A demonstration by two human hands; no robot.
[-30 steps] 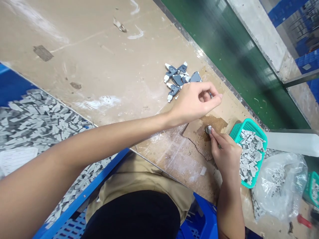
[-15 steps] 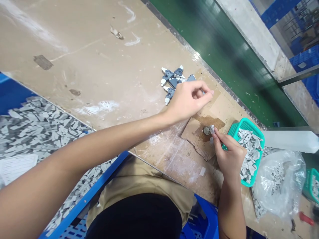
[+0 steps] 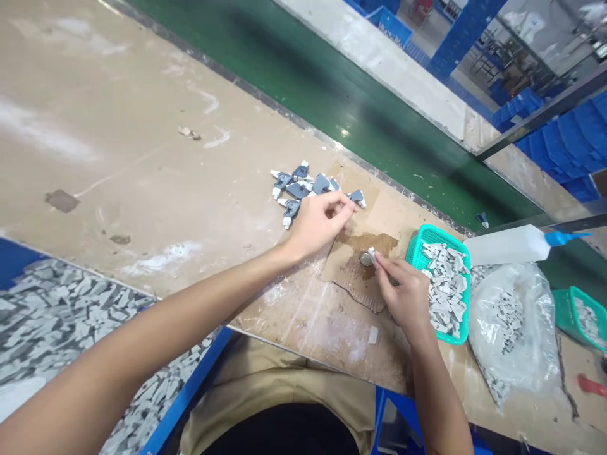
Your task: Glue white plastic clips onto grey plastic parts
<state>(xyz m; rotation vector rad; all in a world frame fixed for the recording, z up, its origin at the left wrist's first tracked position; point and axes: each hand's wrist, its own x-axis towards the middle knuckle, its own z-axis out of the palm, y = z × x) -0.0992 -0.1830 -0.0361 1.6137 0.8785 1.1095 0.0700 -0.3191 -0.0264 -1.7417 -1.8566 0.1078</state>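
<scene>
My left hand point(image 3: 327, 218) is beside a pile of dark grey and white clip parts point(image 3: 296, 186) on the table. Its thumb and fingertips come together near a grey-and-white part point(image 3: 358, 198); whether they hold anything is hidden. Between the thumb and fingers of my right hand point(image 3: 405, 287) is a small white piece point(image 3: 371, 253), held close to a small round metal cap point(image 3: 365, 260). The cap sits on a wet-stained sheet of cardboard point(image 3: 348, 268).
A green basket of white parts point(image 3: 467, 297) stands right of my right hand. Beyond it are a blue-tipped bottle point(image 3: 512, 245), a clear plastic bag point(image 3: 526, 322) and another green basket point(image 3: 564, 303). A green belt point(image 3: 303, 95) runs behind the table. Grey parts point(image 3: 71, 322) fill a bin, lower left.
The view has shifted, so the table things appear further left. My left hand has drawn back slightly from over the cardboard toward the clip pile. My right hand still holds the white piece by the cap.
</scene>
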